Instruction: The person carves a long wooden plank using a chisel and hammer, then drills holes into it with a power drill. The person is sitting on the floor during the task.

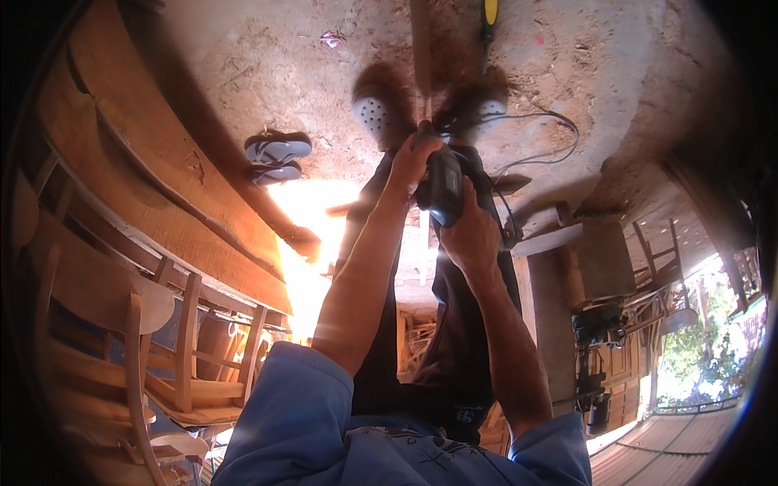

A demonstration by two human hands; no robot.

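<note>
A dark corded power drill [445,190] is held low between my legs, its rounded rear end toward me. My right hand [472,231] is wrapped round its grip. Closed at the front of the drill is my left hand [415,160], which hides the tool's tip. Beyond that hand a narrow wooden strip [421,61] runs away from me along the ground, passing between my grey clogs [374,115]. The black cord [571,130] loops out to the right of the drill.
A long wooden plank [174,182] spans the left, with wooden chairs [190,348] beside it. Grey flip-flops [277,151] lie left of my feet. A yellow-handled tool [489,14] lies at the far edge. To the right stand a box-like block [600,263] and dark machinery [600,324].
</note>
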